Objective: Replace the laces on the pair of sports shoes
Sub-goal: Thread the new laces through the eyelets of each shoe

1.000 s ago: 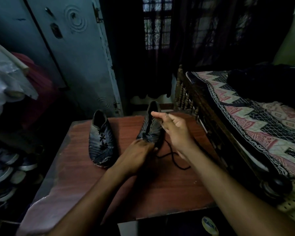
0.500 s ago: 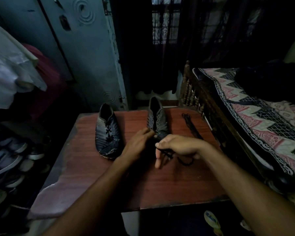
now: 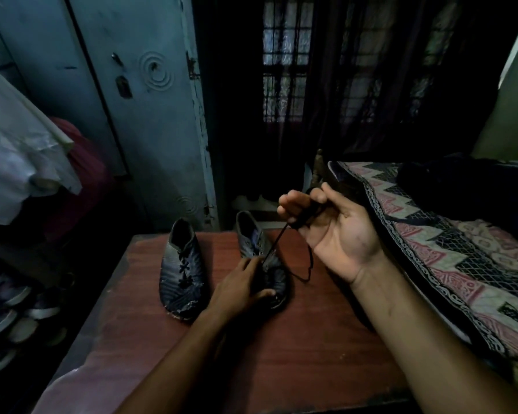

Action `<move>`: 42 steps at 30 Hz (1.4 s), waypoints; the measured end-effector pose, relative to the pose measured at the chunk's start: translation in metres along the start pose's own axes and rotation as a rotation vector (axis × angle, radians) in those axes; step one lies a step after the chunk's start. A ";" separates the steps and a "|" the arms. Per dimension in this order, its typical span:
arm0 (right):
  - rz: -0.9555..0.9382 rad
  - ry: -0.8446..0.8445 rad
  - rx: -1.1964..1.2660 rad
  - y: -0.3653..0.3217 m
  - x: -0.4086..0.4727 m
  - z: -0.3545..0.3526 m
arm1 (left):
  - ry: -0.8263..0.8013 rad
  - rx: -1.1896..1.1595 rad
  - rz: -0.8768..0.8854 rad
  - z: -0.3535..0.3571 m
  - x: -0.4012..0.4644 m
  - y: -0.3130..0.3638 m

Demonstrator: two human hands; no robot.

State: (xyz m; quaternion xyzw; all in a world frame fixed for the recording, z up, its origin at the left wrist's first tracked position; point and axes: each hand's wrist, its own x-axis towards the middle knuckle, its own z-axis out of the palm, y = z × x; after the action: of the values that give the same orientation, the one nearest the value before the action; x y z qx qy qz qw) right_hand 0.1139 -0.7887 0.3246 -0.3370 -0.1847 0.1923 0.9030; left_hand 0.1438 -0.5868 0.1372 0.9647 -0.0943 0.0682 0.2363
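A single head-worn wide-angle view looks forward and down from above the near edge of a reddish wooden table (image 3: 281,354), close enough that both forearms enter from the bottom of the frame. It faces a dark curtained window (image 3: 284,76) at upper centre, with a blue-grey door (image 3: 138,115) upper left and a patterned bed (image 3: 461,249) along the right.

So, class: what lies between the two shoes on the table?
Bare table, in the head view; the left hand grips the right shoe, beside the left shoe.
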 end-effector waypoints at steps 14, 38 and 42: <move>-0.080 0.109 0.013 0.002 -0.002 -0.001 | -0.128 -0.833 0.333 -0.091 0.028 0.109; -0.280 0.059 -0.396 0.037 -0.019 -0.025 | -0.098 -0.072 0.264 0.028 0.023 0.024; -0.557 0.147 -1.276 0.027 0.006 -0.069 | 0.075 -0.128 0.239 0.036 0.010 0.020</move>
State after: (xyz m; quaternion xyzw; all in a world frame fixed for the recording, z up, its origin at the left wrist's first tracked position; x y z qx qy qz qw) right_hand 0.1451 -0.8040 0.2584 -0.7536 -0.2795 -0.2156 0.5546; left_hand 0.1523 -0.6225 0.1158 0.9264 -0.2037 0.1256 0.2907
